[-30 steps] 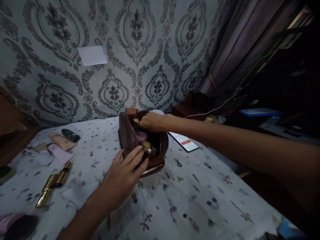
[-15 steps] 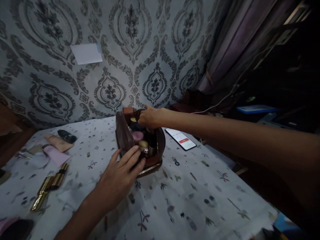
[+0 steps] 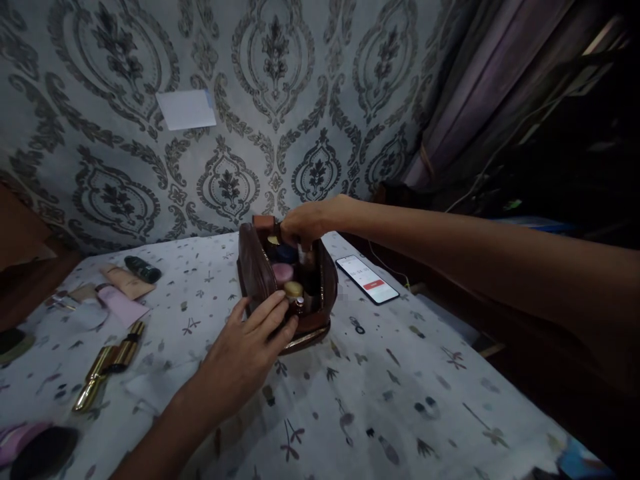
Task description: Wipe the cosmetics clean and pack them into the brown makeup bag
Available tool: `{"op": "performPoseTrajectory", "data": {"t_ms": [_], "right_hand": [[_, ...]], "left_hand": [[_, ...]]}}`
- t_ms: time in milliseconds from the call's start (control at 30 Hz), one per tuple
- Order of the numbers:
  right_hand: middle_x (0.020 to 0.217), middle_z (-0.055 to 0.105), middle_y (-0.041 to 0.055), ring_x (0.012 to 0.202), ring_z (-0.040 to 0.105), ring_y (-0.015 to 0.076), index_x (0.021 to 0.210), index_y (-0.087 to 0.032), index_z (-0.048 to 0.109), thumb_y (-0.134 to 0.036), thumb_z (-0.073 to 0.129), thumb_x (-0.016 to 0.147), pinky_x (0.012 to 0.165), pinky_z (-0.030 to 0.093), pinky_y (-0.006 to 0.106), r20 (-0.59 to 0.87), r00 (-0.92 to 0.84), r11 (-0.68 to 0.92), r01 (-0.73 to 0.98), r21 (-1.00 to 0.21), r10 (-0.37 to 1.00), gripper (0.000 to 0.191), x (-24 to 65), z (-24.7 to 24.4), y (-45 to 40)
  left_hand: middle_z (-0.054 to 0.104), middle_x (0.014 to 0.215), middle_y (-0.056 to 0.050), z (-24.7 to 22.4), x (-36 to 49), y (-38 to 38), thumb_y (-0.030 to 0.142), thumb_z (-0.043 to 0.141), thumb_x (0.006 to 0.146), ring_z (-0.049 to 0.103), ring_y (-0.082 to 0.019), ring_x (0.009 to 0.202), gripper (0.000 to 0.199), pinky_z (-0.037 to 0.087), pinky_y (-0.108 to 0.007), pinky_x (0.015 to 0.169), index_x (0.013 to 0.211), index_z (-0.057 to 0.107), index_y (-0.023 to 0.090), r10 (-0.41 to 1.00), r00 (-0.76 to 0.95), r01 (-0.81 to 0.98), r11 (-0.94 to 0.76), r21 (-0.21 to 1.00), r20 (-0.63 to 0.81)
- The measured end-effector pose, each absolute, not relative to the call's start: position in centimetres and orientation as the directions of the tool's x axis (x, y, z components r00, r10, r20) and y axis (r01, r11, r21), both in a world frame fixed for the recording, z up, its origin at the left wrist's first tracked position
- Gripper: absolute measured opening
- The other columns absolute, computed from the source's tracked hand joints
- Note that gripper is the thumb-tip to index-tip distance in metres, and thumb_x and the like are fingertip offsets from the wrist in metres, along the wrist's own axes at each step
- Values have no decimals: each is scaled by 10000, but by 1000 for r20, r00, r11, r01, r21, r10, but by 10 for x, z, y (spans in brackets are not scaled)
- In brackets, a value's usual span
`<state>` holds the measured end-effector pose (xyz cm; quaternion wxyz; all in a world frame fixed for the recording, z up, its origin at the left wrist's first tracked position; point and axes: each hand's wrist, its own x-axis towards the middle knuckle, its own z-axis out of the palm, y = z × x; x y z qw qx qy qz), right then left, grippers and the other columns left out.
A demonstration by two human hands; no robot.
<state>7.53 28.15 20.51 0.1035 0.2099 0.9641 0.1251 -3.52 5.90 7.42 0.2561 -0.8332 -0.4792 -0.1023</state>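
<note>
The brown bag [image 3: 254, 270] stands on the tabletop [image 3: 385, 373] near the wall [image 3: 275, 153], unzipped and gaping at the top; the left hand [image 3: 250, 340] lies at its near left edge, fingers a little spread and draped over the rim; the right hand [image 3: 306, 221] dips into the far end, fingers bent downward, with a pale, slim item [image 3: 303, 255] just below them, though I cannot tell whether they pinch it.

Inside the bag sit a pink round jar [image 3: 283, 272], a jar with a yellowish lid [image 3: 293, 289] and, just beside that, a small bottle with a shiny cap [image 3: 300, 303]; a phone [image 3: 367, 279] with a lit screen lies to the right of the bag; well to the left, a dark green bottle [image 3: 143, 269], a beige tube [image 3: 128, 282] and a pink tube [image 3: 121, 305] lie close together, with gold tubes [image 3: 90, 385] nearer the viewer.
</note>
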Motion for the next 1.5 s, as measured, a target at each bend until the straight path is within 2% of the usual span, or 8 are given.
{"op": "performPoseTrajectory", "data": {"t_ms": [100, 367, 533, 767, 1133, 1267, 1367, 1500], "right_hand": [[1017, 714, 66, 873, 605, 166, 1040, -125, 733, -83, 725, 742, 725, 382, 272, -390, -839, 909, 259, 327, 380, 301, 72, 208, 275], [1053, 713, 137, 970, 649, 249, 1049, -96, 708, -85, 600, 849, 807, 437, 342, -384, -837, 887, 228, 402, 389, 227, 77, 208, 256], [1087, 716, 176, 1039, 654, 278, 1062, -84, 716, -173, 585, 888, 839, 463, 347, -212, -945, 908, 151, 390, 248, 235, 68, 188, 250], [1037, 739, 205, 898, 692, 258, 1045, -7, 741, -82, 585, 844, 720, 484, 296, -408, -887, 962, 121, 246, 216, 265, 58, 158, 243], [969, 743, 202, 829, 682, 229, 990, 17, 741, -61, 550, 855, 677, 463, 284, -385, -902, 974, 132, 187, 196, 247, 69, 167, 250], [992, 739, 180, 838, 656, 189, 1018, 7, 723, -19, 473, 885, 703, 443, 266, -182, -965, 979, 167, 117, 187, 285, 74, 184, 254], [1010, 736, 165, 882, 653, 188, 1033, -8, 712, 22, 450, 873, 718, 440, 265, -110, -972, 972, 194, 132, 209, 309, 76, 192, 258], [1056, 731, 170, 962, 677, 233, 1048, -52, 714, -39, 511, 874, 720, 464, 282, -178, -946, 950, 231, 209, 269, 267, 74, 191, 261]], "left_hand": [[568, 1418, -125, 73, -36, 59, 153, 547, 927, 410, -275, 1398, 413, 382, -497, 1063, 1339, 537, 183, 743, 524, 849, -413, -330, 417], [580, 1405, -129, 74, -34, 59, 143, 542, 925, 426, -288, 1391, 403, 378, -495, 1068, 1325, 567, 189, 744, 512, 857, -414, -305, 429], [594, 1383, -142, 73, -32, 60, 154, 542, 921, 448, -306, 1370, 383, 377, -508, 1058, 1299, 595, 186, 731, 507, 861, -404, -309, 456], [627, 1338, -153, 77, -33, 62, 160, 487, 946, 465, -301, 1349, 362, 345, -491, 1047, 1291, 596, 168, 699, 542, 840, -433, -326, 466], [646, 1319, -139, 77, -30, 65, 201, 495, 966, 472, -280, 1336, 333, 287, -461, 1076, 1274, 616, 167, 692, 530, 848, -444, -290, 490], [643, 1331, -131, 78, -30, 65, 188, 476, 970, 463, -271, 1345, 338, 284, -459, 1082, 1279, 614, 173, 694, 530, 848, -445, -289, 487], [642, 1337, -121, 78, -31, 65, 199, 465, 977, 471, -267, 1341, 339, 296, -457, 1081, 1280, 615, 179, 700, 526, 850, -437, -293, 483], [640, 1345, -112, 78, -30, 65, 211, 469, 973, 489, -270, 1332, 336, 323, -460, 1070, 1273, 620, 185, 694, 529, 849, -434, -302, 488]]}}
